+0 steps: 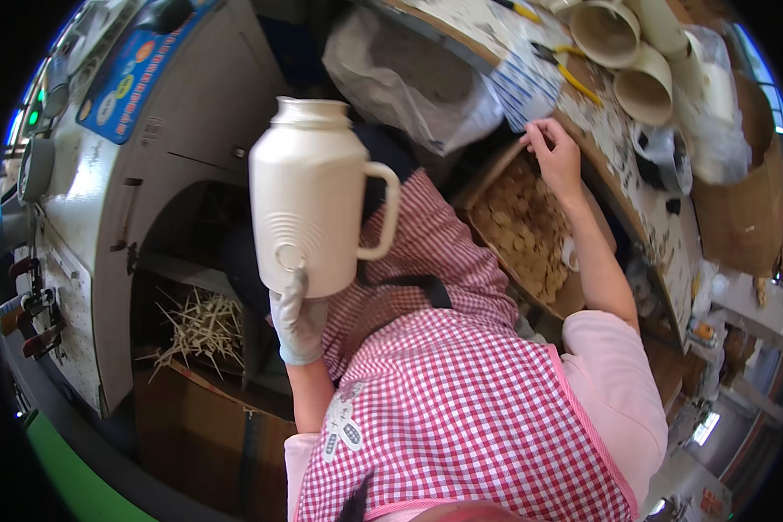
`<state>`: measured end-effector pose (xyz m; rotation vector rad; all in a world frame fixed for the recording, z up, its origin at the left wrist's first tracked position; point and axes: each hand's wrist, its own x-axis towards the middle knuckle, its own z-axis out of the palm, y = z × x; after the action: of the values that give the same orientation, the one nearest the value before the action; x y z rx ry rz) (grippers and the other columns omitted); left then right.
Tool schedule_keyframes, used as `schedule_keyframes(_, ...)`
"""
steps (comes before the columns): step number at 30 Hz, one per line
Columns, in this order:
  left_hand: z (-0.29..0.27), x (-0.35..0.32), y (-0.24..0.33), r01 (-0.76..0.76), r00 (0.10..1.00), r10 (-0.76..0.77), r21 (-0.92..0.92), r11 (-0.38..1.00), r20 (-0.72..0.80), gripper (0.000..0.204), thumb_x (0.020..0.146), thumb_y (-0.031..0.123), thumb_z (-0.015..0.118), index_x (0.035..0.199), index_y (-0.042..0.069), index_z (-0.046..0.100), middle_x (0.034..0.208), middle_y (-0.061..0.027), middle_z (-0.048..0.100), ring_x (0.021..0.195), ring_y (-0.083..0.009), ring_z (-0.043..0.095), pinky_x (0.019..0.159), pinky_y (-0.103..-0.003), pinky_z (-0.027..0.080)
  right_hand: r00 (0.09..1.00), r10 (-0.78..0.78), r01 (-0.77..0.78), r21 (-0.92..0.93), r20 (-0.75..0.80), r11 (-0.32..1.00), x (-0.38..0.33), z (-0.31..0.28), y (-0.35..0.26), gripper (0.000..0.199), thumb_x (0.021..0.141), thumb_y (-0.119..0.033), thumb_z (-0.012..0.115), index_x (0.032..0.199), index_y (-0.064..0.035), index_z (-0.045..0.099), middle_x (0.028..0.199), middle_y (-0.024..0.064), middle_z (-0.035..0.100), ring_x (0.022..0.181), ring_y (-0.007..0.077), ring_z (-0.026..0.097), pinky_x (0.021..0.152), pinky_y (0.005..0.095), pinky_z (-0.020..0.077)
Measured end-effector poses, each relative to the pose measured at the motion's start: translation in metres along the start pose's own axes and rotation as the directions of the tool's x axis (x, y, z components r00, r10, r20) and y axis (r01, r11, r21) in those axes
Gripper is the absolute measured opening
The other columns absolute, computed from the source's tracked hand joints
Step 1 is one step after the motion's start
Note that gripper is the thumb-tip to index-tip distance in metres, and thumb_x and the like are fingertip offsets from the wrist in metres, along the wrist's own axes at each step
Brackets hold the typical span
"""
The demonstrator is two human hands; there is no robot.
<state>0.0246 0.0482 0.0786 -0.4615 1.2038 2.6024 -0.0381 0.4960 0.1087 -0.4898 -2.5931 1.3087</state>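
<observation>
A cream plastic jug body (309, 204) with a side handle and a ringed lower front stands upright over my lap. My left hand (297, 331), in a pale glove, grips it from below near its base, with the thumb up against the front. My bare right hand (555, 157) is out at the edge of the workbench. Its fingertips are pinched at the lower corner of a blue-and-white patterned sheet (524, 91), which lies over the bench edge. Whether anything small sits between those fingertips cannot be made out.
Below my right arm, an open box (518, 230) holds many small tan pieces. On the workbench lie yellow-handled pliers (574, 83) near cream cylinders (605, 35). A clear plastic bag (400, 78) hangs ahead. At left, a white machine (183, 104) stands by a pile of thin sticks (202, 329).
</observation>
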Motion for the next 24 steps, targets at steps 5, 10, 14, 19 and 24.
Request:
schedule_keyframes(5,0.052,-0.047,-0.022,-0.047,0.995,0.035,-0.131,0.990,-0.090,0.050,0.106,0.020,0.057,0.151,0.001,0.043,0.148,-0.0104,0.053,0.132,-0.0226,0.056,0.109,-0.043,0.050,0.934,0.353,-0.357,0.071,0.057,0.931,-0.060,-0.026,0.060,0.022,0.102,-0.022,0.066,0.104,-0.0006,0.071,0.085,0.0014,0.072,0.073,0.0064,0.062,0.065,0.0230,0.0488)
schedule_keyframes(10,0.077,-0.051,-0.018,-0.126,0.991,0.117,-0.142,0.982,-0.072,0.054,0.107,0.038,0.054,0.151,0.007,0.044,0.147,-0.0121,0.055,0.132,-0.0240,0.058,0.109,-0.043,0.050,0.998,-0.050,0.043,0.217,0.028,0.975,-0.026,-0.020,0.005,0.024,0.104,-0.024,0.064,0.105,-0.0019,0.073,0.086,0.0008,0.073,0.074,0.0071,0.063,0.067,0.0224,0.0492)
schedule_keyframes(14,0.074,-0.049,-0.019,-0.112,0.975,0.075,-0.172,0.979,-0.211,0.051,0.108,0.035,0.053,0.151,0.007,0.045,0.147,-0.0100,0.055,0.132,-0.0229,0.057,0.109,-0.044,0.049,0.978,-0.144,0.126,0.125,0.150,0.984,0.021,-0.027,-0.034,0.026,0.105,-0.023,0.061,0.099,-0.0009,0.073,0.085,0.0012,0.072,0.073,0.0074,0.062,0.070,0.0228,0.0500)
schedule_keyframes(19,0.070,-0.054,-0.024,-0.171,0.966,0.144,-0.115,0.979,-0.214,0.045,0.108,0.026,0.055,0.148,0.006,0.049,0.143,-0.0080,0.058,0.129,-0.0184,0.059,0.107,-0.038,0.049,0.668,0.334,0.083,-0.513,0.665,0.854,0.009,-0.018,0.027,0.020,0.095,-0.019,0.068,0.103,-0.0003,0.071,0.084,0.0122,0.073,0.076,0.0170,0.071,0.066,0.0323,0.0545)
schedule_keyframes(24,0.070,-0.053,-0.024,-0.162,0.965,0.135,-0.108,0.981,-0.226,0.045,0.108,0.025,0.056,0.147,0.003,0.049,0.142,-0.0082,0.059,0.130,-0.0172,0.058,0.108,-0.037,0.048,0.833,0.159,0.299,-0.674,0.530,0.676,-0.068,0.011,0.153,0.036,0.086,-0.018,0.078,0.113,0.0025,0.068,0.106,0.0240,0.071,0.100,0.0418,0.068,0.085,0.0467,0.0546)
